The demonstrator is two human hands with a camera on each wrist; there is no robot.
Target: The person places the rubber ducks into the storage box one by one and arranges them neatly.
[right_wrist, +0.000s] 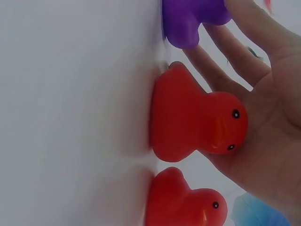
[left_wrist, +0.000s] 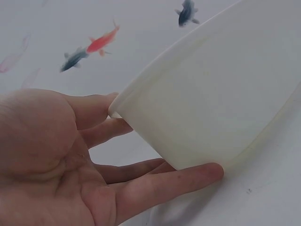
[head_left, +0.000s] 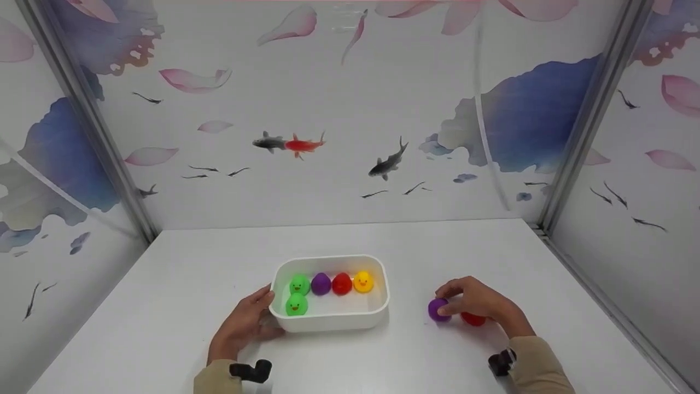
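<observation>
Tan sleeves (head_left: 538, 364), two, at the near edge, each with a black wrist fitting (head_left: 250, 371). Left hand (head_left: 243, 320): grasping the left end of a box, thumb and fingers against its outside. White box (head_left: 328, 324): rectangular, rounded corners, upright on the white table (head_left: 164, 306). Contents: upper green duck (head_left: 299, 284) and lower green duck (head_left: 296, 305) at the left end; to their right, in a row, one purple toy (head_left: 321, 284), one red toy (head_left: 342, 284), one yellow duck (head_left: 363, 282). Right hand (head_left: 474, 302): pinching a purple toy duck (head_left: 437, 311), right of the box and apart from it. Red toy ducks, two, beside this hand: first red duck (right_wrist: 197, 117) before the palm; second red duck (right_wrist: 183, 202) next to it. Back panel (head_left: 328, 191): white, printed with fish and petals.
</observation>
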